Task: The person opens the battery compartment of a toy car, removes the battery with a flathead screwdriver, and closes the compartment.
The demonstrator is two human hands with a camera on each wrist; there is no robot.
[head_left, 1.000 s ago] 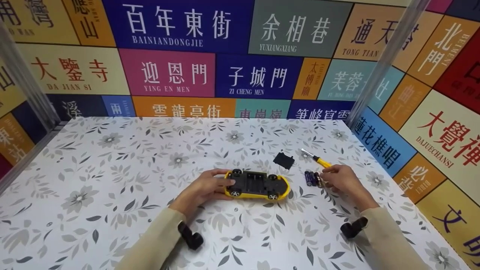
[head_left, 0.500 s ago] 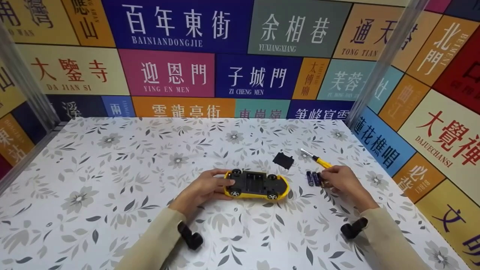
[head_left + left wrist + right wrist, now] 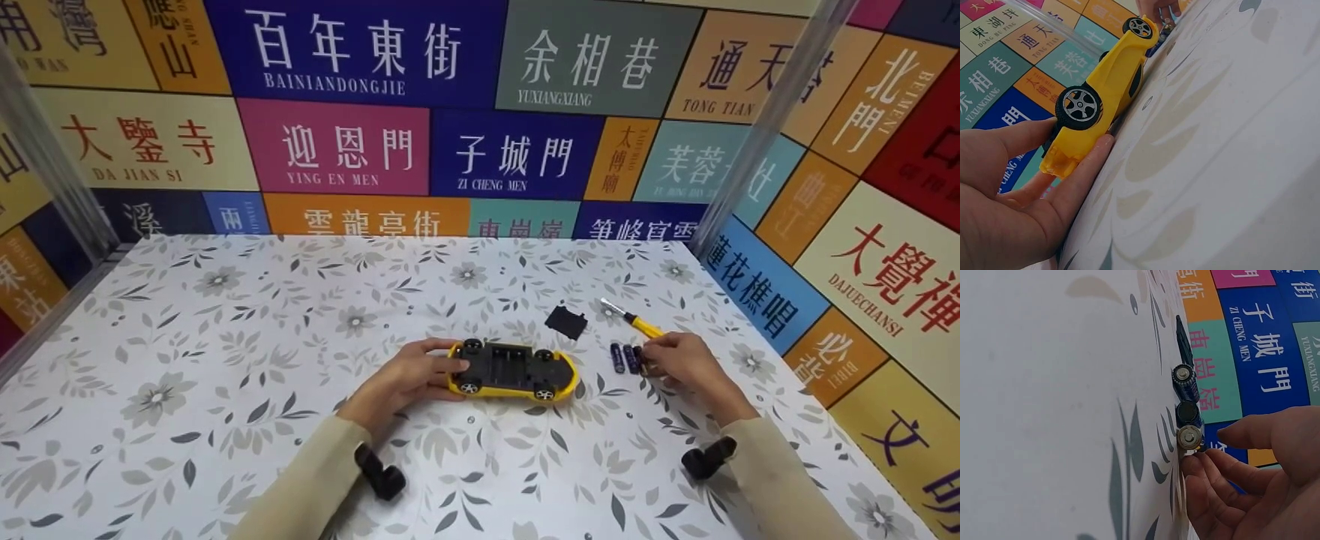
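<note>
A yellow toy car (image 3: pixel 551 369) lies upside down on the table, its black underside and open battery compartment (image 3: pixel 508 364) facing up. My left hand (image 3: pixel 409 373) grips one end of it, thumb on the underside and fingers beneath. Three AA batteries (image 3: pixel 617 358) lie side by side to the right of the car. My right hand (image 3: pixel 688 365) is beside them, its fingertips close to the nearest battery (image 3: pixel 1189 437). In the right wrist view the thumb stands apart from that battery; whether the fingers touch it is unclear.
A black battery cover (image 3: pixel 568 322) lies behind the car. Beyond the batteries, a screwdriver (image 3: pixel 643 325) with a yellow handle points away to the left, its handle end partly behind my right hand. The table (image 3: pixel 300 457) has a floral covering, and printed panels (image 3: pixel 337 146) stand behind it.
The batteries shift slightly beside my right hand, and the one nearest its fingers becomes more hidden. My left hand and the toy car stay in place.
</note>
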